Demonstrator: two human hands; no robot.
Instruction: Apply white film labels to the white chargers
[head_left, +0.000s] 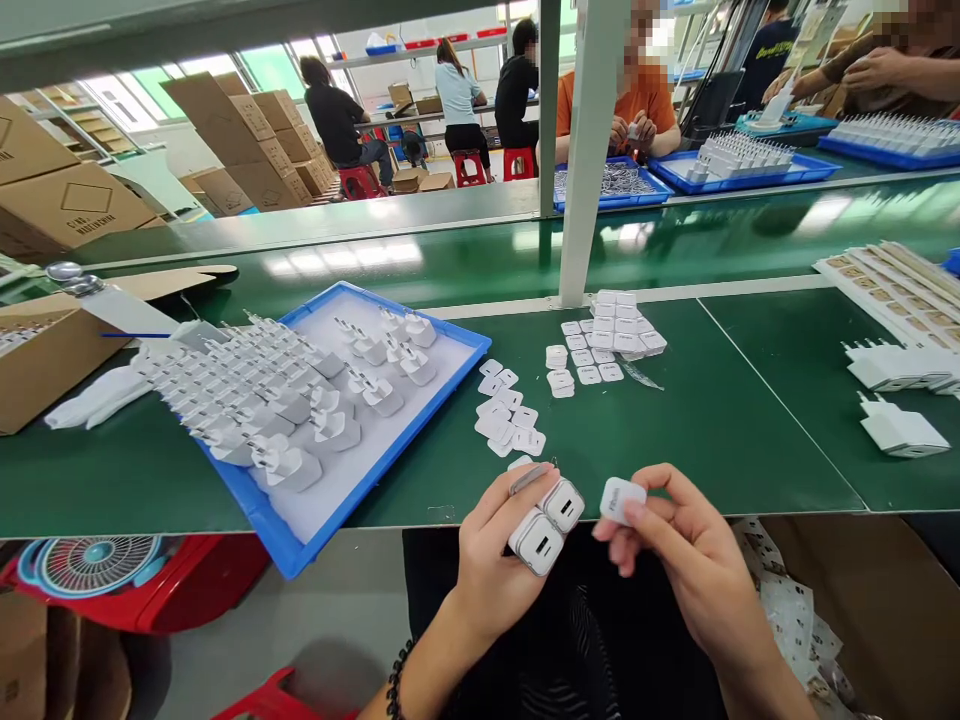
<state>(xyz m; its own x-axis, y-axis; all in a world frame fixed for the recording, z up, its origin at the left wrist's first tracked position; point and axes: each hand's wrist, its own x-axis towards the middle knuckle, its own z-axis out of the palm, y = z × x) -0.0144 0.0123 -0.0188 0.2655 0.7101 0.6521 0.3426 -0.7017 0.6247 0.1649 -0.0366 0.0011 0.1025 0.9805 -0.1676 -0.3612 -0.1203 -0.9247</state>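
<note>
My left hand (487, 560) is closed around two white charger plugs (541, 542) side by side, their port faces turned up toward me. Between the thumb and fingers of my right hand (690, 560) is a small white square cover plate (621, 500) with faint print on it. The plate is apart from the plugs, a little to their right. Just beyond my left hand, loose white cover plates (510, 415) lie scattered on the green table. Farther back sit neat stacks of the same plates (615, 325).
At left, a blue-rimmed tray (442, 355) holds many upright white plugs (247, 385) and overhangs the table edge. More plugs (904, 425) lie at right, near white sheets (892, 290). A post (589, 150) rises behind. Co-workers sit beyond the green belt (465, 265).
</note>
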